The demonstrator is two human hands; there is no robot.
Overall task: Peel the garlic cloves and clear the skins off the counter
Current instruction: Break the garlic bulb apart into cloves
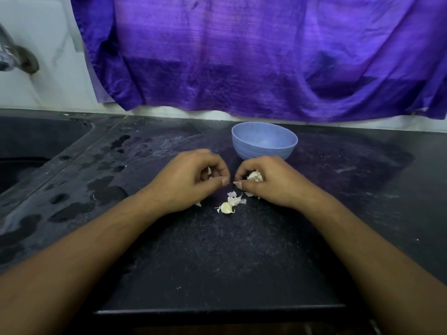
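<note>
My right hand (263, 180) grips a white clump of garlic (254, 176) in curled fingers, just in front of the blue bowl. My left hand (193, 177) is curled close beside it, fingertips almost touching the right ones, with a scrap of white skin (209, 170) showing between its fingers. Below the two hands, on the black counter (217, 257), lies one garlic clove (226, 208) among loose bits of skin (235, 199). A small flake (198, 203) sits under my left wrist.
A light blue bowl (264, 140) stands behind my hands, near the back of the counter. A dark sink (31, 151) and a tap (14, 56) are at the left, with water drops (72, 204) on the counter beside them. A purple cloth (254, 52) hangs over the back wall.
</note>
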